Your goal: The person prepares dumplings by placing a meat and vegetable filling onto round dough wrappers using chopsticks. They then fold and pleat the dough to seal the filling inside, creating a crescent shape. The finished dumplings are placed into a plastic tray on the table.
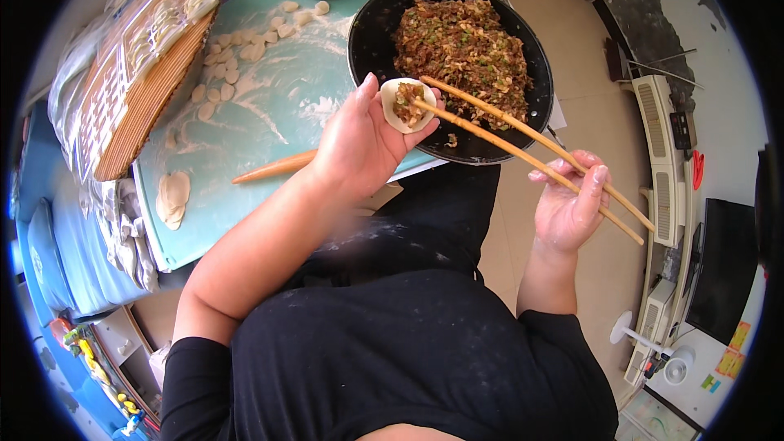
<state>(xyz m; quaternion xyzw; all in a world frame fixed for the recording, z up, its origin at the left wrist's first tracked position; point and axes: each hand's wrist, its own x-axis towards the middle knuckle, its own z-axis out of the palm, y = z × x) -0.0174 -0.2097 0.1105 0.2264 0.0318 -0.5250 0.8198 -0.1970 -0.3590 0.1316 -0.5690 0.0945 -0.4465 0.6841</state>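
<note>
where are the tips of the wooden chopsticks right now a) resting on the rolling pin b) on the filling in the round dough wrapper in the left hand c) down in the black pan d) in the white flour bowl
b: the long wooden chopsticks, held in the right hand, have their tips on the minced filling in the round white dough wrapper cupped in the left hand.

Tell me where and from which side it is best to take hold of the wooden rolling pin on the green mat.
Grip the rolling pin at its bare left half, from above. It lies flat on the green mat, its left tip tapering to a point, while its right end is hidden behind the left hand, which holds a filled dumpling wrapper.
</note>
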